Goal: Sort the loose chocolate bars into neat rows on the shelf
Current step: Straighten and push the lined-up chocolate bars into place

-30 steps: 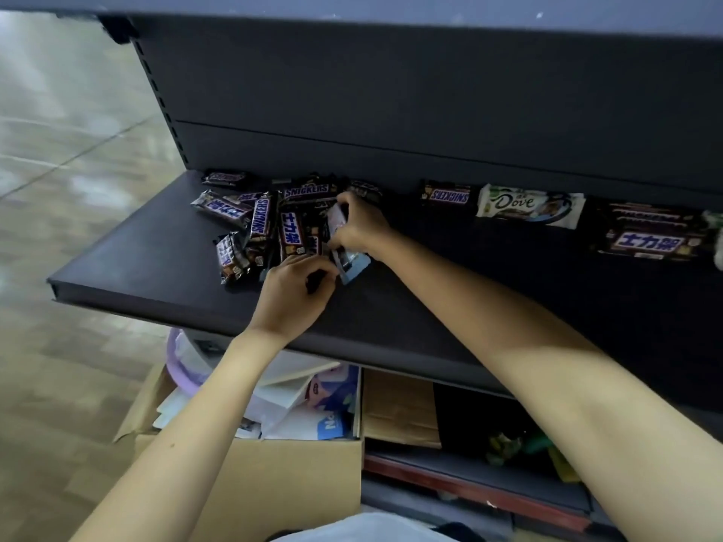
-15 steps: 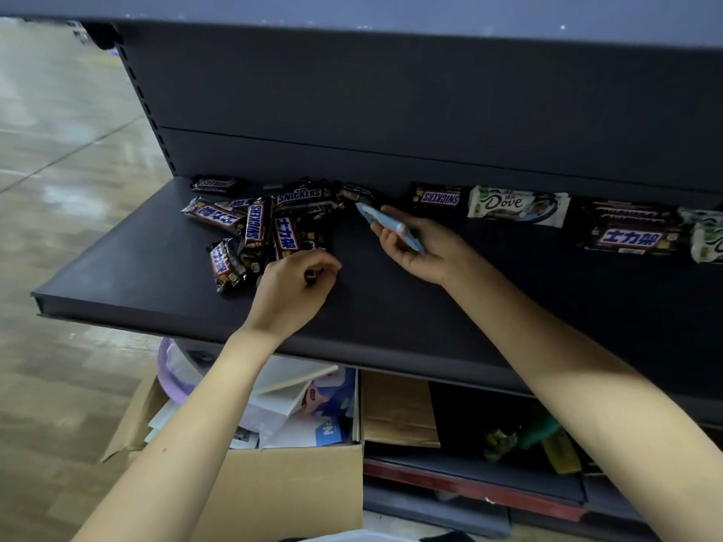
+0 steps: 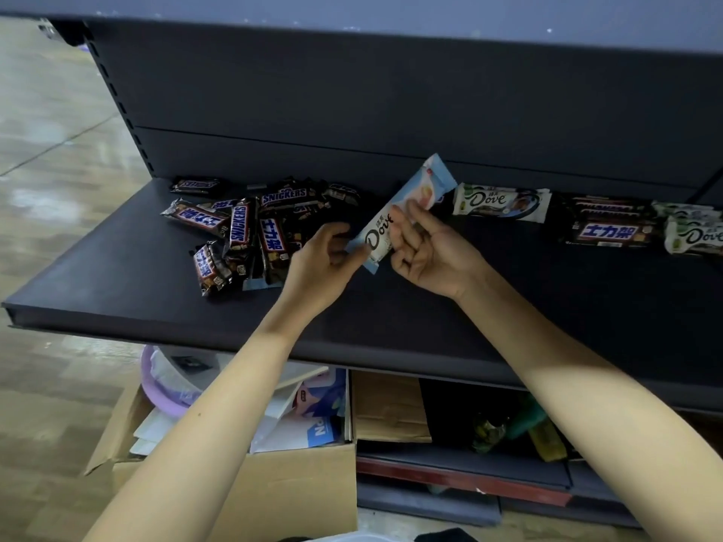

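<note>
Right hand (image 3: 434, 254) is up over the shelf, palm turned toward the camera, thumb and curled fingers gripping the pale-blue Dove bar (image 3: 377, 233) round its middle. Left hand (image 3: 315, 267) is on the other side, back of the hand to us, fingertips pinching the bar's lower end. So the bar is held in the air above the shelf (image 3: 117, 291), tilted. Its low end is at the left hand and its high end points up toward the back panel (image 3: 352, 111). The wrapper is light blue with a white band carrying dark "Dove" script, a pinkish picture near the top and a crimped seal at the tip.

Just left of the left hand sits the Snickers heap (image 3: 250, 228), brown wrappers at all angles, overlapping, some with Chinese lettering. Right of the raised bar, a white-and-green Dove bar (image 3: 500, 201) lies flat along the back panel. Further right comes a dark Snickers stack (image 3: 606, 228), then more Dove bars (image 3: 692, 234) at the frame edge.

For room, bare dark surface runs along the front edge, under both wrists and on to the right in front of that row. Another bare strip lies left of the heap, out to the shelf's left end. Below the front lip, a cardboard box (image 3: 293, 483) of papers stands on the floor
</note>
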`<state>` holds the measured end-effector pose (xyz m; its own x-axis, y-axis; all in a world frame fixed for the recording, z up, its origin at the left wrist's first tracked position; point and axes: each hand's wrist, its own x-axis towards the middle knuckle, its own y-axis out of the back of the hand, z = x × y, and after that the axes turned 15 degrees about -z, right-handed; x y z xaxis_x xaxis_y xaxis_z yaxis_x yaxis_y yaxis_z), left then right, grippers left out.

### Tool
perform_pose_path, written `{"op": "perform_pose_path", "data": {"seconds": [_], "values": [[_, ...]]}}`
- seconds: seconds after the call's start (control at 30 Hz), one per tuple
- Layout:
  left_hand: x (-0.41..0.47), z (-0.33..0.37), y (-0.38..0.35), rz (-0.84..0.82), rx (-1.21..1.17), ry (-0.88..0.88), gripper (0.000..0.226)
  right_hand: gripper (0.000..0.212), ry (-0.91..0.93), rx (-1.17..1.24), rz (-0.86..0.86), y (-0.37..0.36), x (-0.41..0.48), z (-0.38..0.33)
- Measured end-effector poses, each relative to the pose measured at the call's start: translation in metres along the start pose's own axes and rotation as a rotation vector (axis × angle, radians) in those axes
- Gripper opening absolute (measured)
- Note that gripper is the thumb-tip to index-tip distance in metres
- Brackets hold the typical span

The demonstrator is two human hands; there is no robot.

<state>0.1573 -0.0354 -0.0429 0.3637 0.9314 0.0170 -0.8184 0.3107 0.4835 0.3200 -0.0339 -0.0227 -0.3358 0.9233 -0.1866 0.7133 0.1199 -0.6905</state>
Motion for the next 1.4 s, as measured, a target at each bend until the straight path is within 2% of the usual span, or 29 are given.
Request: {"op": "perform_pose_path", "data": {"seconds": [0.07,0.13,0.3,0.37,0.43,0.5,0.57,0.63,0.67,0.7,0.8,0.93,1.13,1.4], "values": [[0.008,0.005,-0.010,-0.094,-0.219,0.042,0.025,0.017,0.007,-0.056,0.015,0.000,-0.004,0.002],[0.011,0.006,-0.016,-0.098,-0.258,0.025,0.012,0.018,-0.003,-0.163,0.016,0.005,-0.009,0.000],[0.017,0.002,-0.010,-0.014,-0.153,-0.014,0.017,0.018,-0.008,-0.343,0.176,0.033,-0.028,-0.016],[0.017,0.003,-0.006,-0.030,-0.021,-0.050,0.021,0.005,0.023,-0.433,0.291,0.044,-0.036,-0.023],[0.017,0.008,-0.006,-0.042,0.136,-0.073,0.023,0.032,0.083,-0.711,0.429,0.055,-0.045,-0.029],[0.019,0.015,-0.010,-0.058,0.206,-0.088,0.024,0.052,0.248,-1.118,0.478,0.063,-0.054,-0.033],[0.022,0.025,-0.019,-0.090,0.217,-0.108,0.024,0.062,0.441,-1.589,0.382,0.069,-0.065,-0.035],[0.027,0.038,-0.032,-0.135,0.223,-0.136,0.023,0.066,0.464,-2.037,0.240,0.079,-0.072,-0.038],[0.030,0.045,-0.040,-0.152,0.227,-0.154,0.021,0.065,0.441,-2.164,0.201,0.086,-0.076,-0.040],[0.032,0.051,-0.049,-0.164,0.223,-0.172,0.020,0.061,0.421,-2.189,0.182,0.093,-0.080,-0.044],[0.037,0.068,-0.079,-0.193,0.153,-0.194,0.016,0.043,0.415,-1.912,0.152,0.111,-0.102,-0.058],[0.041,0.087,-0.128,-0.181,0.079,-0.177,0.013,0.035,0.419,-1.855,0.151,0.140,-0.135,-0.083],[0.047,0.135,-0.214,-0.184,0.046,-0.203,0.010,0.027,0.329,-1.714,0.329,0.193,-0.193,-0.136],[0.057,0.185,-0.310,-0.257,0.063,-0.183,0.031,0.024,0.285,-1.480,0.474,0.265,-0.264,-0.187]]}}
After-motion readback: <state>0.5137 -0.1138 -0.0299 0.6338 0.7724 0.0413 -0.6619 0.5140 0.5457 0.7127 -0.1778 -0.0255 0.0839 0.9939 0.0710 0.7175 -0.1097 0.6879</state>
